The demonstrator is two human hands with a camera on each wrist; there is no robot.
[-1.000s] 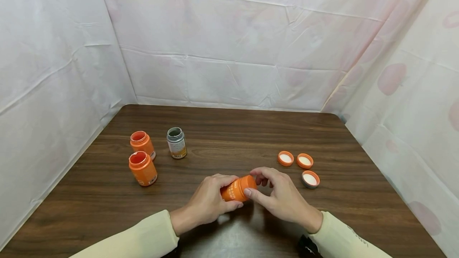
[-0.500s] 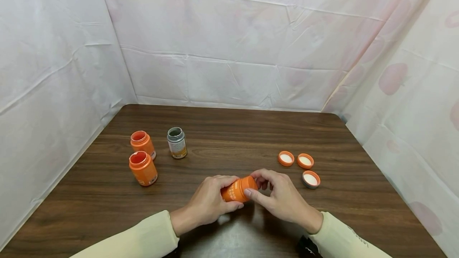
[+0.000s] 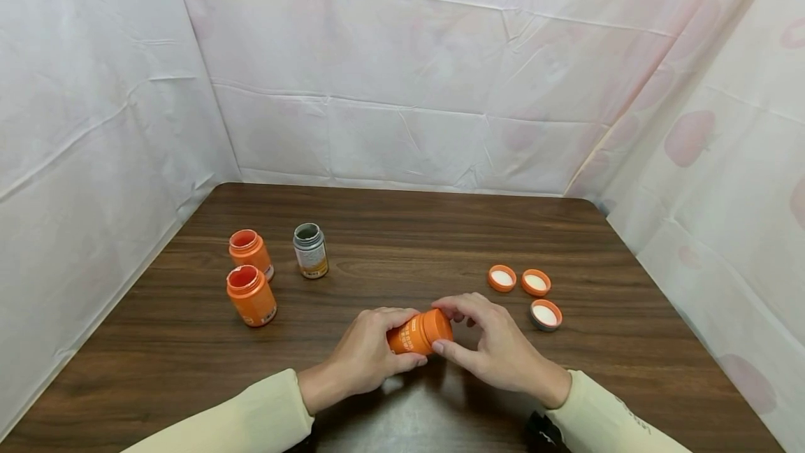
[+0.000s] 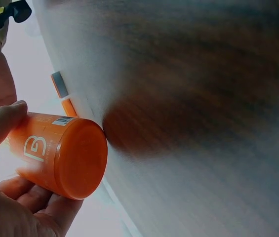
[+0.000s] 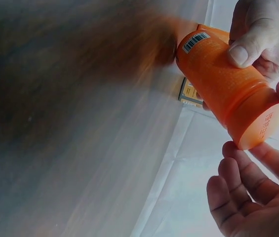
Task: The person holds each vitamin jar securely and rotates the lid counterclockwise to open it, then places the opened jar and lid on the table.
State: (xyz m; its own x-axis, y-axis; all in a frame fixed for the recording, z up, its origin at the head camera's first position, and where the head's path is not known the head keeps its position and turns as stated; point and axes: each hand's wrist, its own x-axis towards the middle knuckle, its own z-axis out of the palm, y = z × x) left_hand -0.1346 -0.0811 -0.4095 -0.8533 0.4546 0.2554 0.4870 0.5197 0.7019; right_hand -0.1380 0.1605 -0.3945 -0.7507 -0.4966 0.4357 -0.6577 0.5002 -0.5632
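My left hand (image 3: 371, 348) grips an orange bottle (image 3: 406, 336), which lies tilted on its side low over the front middle of the table. In the left wrist view, the bottle's base (image 4: 82, 158) and printed label show, with thumb and fingers wrapped about the body. An orange lid (image 3: 437, 326) covers the bottle's right end. My right hand (image 3: 497, 344) holds that lid by its rim, thumb on the near side and fingertips on the far side. In the right wrist view, the lid's embossed top (image 5: 266, 126) shows between thumb and fingertips.
Two orange bottles without lids, one (image 3: 250, 297) in front of the other (image 3: 251, 252), stand at the left beside a grey bottle (image 3: 310, 252), also without a lid. On the right, two orange lids (image 3: 502, 278) and a grey lid (image 3: 545, 315) lie inner side up on the table (image 3: 402, 236).
My right thumb and fingers have spread and shifted slightly around the lid. The bottle and my left hand stay nearly in place.
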